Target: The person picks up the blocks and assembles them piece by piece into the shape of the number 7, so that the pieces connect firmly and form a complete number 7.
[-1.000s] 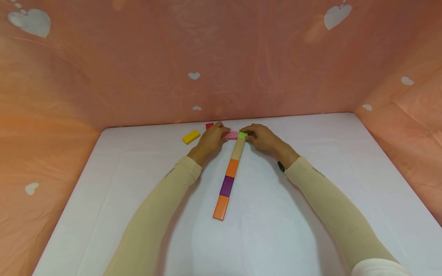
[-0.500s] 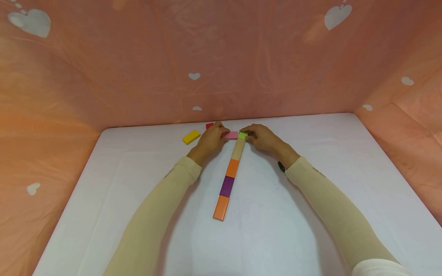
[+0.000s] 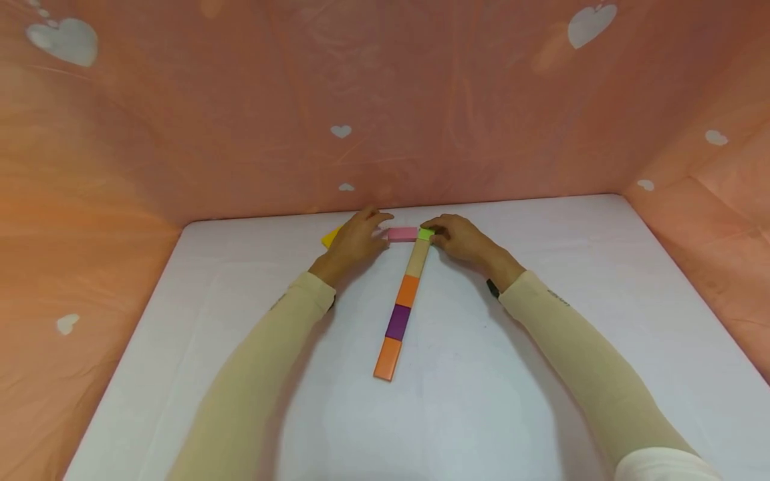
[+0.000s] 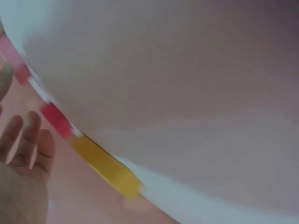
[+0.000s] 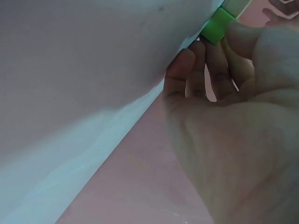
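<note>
Upper centre: we see the left hand [image 3: 355, 240], fingers [image 4: 30, 139] parted, now drawn back from the pink block [image 3: 402, 234], apparently placed beside the green block [image 3: 426, 234] the right hand [image 3: 462, 239] pinches.

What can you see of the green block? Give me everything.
The green block is bright, plain and straight-edged, and its surface looks smooth; the material isn't certain. It sits on the far end of the line, right up by the beige block, with the pink block close on its left; I can't tell whether green and pink touch. The right hand pinches it, covering part.
</note>
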Demonstrator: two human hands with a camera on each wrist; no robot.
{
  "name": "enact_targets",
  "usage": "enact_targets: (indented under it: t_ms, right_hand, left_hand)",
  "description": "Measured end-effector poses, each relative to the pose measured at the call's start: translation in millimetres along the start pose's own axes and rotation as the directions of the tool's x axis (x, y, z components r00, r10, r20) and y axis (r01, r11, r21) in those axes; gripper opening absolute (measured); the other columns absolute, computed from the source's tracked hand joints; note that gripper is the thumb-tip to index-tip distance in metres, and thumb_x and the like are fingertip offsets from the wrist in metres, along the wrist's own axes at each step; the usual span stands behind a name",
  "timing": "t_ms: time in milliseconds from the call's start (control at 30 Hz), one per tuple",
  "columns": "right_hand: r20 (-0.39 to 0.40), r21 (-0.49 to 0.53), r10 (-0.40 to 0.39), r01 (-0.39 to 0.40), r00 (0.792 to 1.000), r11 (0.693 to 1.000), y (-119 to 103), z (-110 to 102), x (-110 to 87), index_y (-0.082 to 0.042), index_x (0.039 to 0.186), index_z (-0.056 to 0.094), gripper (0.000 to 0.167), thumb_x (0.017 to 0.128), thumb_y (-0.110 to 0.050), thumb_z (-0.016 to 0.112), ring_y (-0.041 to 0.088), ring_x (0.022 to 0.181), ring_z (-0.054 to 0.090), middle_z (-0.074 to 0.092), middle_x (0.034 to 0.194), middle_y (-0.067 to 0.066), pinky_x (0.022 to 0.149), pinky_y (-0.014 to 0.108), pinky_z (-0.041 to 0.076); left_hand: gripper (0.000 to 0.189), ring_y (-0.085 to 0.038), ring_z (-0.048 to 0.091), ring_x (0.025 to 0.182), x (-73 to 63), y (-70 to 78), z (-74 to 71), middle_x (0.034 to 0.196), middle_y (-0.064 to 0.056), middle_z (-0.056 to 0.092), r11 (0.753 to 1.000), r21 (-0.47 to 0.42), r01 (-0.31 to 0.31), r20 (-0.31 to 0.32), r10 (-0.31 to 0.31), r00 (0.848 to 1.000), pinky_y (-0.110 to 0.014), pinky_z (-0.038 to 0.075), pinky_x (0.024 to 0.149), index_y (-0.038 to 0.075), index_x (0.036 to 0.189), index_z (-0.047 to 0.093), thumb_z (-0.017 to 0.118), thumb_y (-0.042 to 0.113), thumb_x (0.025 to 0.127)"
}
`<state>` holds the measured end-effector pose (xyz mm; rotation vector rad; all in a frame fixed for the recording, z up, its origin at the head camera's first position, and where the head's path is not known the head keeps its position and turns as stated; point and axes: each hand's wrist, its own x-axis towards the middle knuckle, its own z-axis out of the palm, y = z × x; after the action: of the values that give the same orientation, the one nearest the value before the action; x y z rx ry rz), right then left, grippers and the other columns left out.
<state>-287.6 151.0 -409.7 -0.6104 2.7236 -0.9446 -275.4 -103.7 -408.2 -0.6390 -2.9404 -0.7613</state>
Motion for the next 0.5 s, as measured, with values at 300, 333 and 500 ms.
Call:
enact_targets:
  t_ms: [300, 333, 500]
  right_hand:
    - [0.018, 0.003, 0.022, -0.022, 1.000, 1.000, 2.6, 0.1, -0.3, -0.013, 0.138, 0.059, 0.037, 0.102, -0.012, 0.055, 0.029, 0.124, 0.052, 0.060, 0.134, 0.010, 0.114, 0.048, 0.038]
    - [0.020, 0.007, 0.025, -0.026, 0.999, 1.000, 3.2, 0.2, -1.0, -0.013, 0.138, 0.059, 0.037, 0.102, -0.012, 0.054, 0.028, 0.125, 0.052, 0.060, 0.135, 0.010, 0.115, 0.049, 0.038]
    - [0.011, 0.016, 0.038, -0.038, 0.999, 0.999, 5.4, 0.6, -3.2, -0.015, 0.137, 0.060, 0.036, 0.101, -0.014, 0.056, 0.027, 0.125, 0.052, 0.060, 0.135, 0.007, 0.115, 0.048, 0.038]
  left_hand:
    - [0.057, -0.027, 0.042, 0.137, -26.2, -50.2, -23.6, 0.148, -0.001, 0.046, 0.998, 0.059, 0.037, -0.049, -0.034, 0.998, -0.049, 0.035, 0.117, 0.026, 0.144, 0.051, 0.072, 0.032, 0.092]
    - [0.057, -0.028, 0.042, 0.137, -28.2, -54.5, -24.8, 0.148, -0.002, 0.045, 0.997, 0.060, 0.053, -0.045, -0.051, 0.998, -0.049, 0.035, 0.117, 0.026, 0.144, 0.052, 0.072, 0.033, 0.091]
    - [0.058, -0.027, 0.049, 0.126, -34.8, -65.9, -27.9, 0.147, -0.004, 0.044, 0.995, 0.031, 0.098, -0.045, -0.096, 0.994, -0.047, 0.041, 0.112, 0.021, 0.143, 0.053, 0.073, 0.033, 0.090]
